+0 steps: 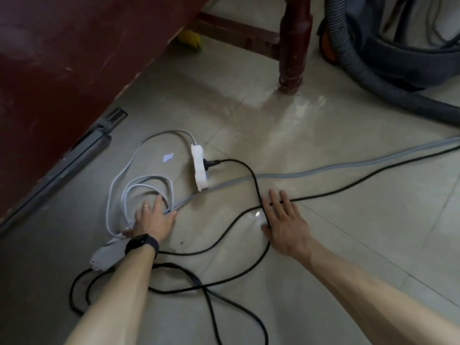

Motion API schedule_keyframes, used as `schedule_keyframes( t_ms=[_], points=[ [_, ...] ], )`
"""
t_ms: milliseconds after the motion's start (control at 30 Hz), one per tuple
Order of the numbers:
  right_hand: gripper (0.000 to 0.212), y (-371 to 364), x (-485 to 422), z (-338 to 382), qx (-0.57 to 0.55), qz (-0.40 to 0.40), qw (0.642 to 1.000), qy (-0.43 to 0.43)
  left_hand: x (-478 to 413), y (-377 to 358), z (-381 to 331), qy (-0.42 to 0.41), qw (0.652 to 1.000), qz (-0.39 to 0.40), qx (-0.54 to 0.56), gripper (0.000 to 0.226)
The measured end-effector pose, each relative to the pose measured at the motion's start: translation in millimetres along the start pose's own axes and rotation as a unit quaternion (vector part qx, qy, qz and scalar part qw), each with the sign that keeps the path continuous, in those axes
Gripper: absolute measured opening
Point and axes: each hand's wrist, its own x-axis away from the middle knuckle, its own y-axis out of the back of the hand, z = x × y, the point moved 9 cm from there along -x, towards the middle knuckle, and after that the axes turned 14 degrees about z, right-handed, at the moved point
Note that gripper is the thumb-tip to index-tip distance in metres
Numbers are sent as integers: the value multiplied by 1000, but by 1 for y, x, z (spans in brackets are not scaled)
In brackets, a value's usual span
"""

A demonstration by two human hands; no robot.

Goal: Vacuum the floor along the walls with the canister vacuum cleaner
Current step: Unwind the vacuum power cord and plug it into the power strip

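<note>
In the head view, our left hand (pixel 154 217) lies low on the floor, on a coil of white cable (pixel 117 185). The fingers point forward and are only slightly spread, and a strand of the coil runs between the thumb and the next finger. We cannot tell whether they pinch it or merely rest on it. A black watch (pixel 142 243) sits on that wrist.

Our right hand (pixel 283 220) is flat and palm down, its fingers straight and a little apart. It presses on the black cord (pixel 348 186) where the cord crosses itself. That cord is plugged into a white power strip (pixel 199 170) just ahead of both hands, and it loops loosely between our forearms.

The canister vacuum cleaner (pixel 398 61) stands at the upper right, well apart from the hands. Its grey ribbed hose (pixel 348 58) curves down to the floor.

The floor (pixel 323 245) is pale glossy tile. A dark red wooden cabinet (pixel 62 58) fills the left side, with a turned table leg (pixel 293 46) beside it. A small white paper scrap (pixel 168 157) lies near the strip.
</note>
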Motion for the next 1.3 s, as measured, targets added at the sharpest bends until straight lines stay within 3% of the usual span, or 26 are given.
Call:
schedule_keyframes(
  t_ms=[133,200,267,333,400,467,533,667,767,933,1067,1200,1300],
  points=[
    [70,16,-15,2,18,6,1000,-11,13,-9,-27,-34,999,-18,-3,64],
    [69,16,-15,-3,11,23,1000,-9,25,-15,-50,-49,998,-41,-24,73],
    [69,17,-17,-5,9,49,999,20,51,-31,-98,-149,985,-49,-78,85],
    [72,28,-14,-10,-9,52,997,56,88,-69,-147,-281,946,8,-163,94],
    [75,39,-7,-28,-15,36,998,55,111,-107,-169,-336,905,74,-248,100],
    [73,41,6,-58,18,32,999,5,112,-121,-171,-340,894,85,-278,87],
    [77,34,25,-89,41,40,997,-56,104,-112,-166,-341,896,47,-282,65],
    [80,19,49,-109,37,41,994,-95,70,-74,-136,-256,920,11,-296,67],
    [85,19,51,-109,14,79,993,-90,54,-56,-129,-201,922,26,-331,62],
    [83,37,46,-102,-16,114,991,-71,57,-43,-146,-168,927,41,-333,81],
    [74,64,53,-92,-20,112,992,-48,87,-35,-175,-176,938,53,-293,102],
    [59,113,103,-77,-44,80,996,-22,161,5,-218,-241,954,70,-165,65],
    [53,165,170,-70,-78,51,995,-22,237,56,-252,-296,944,54,-135,57]
  ],
)
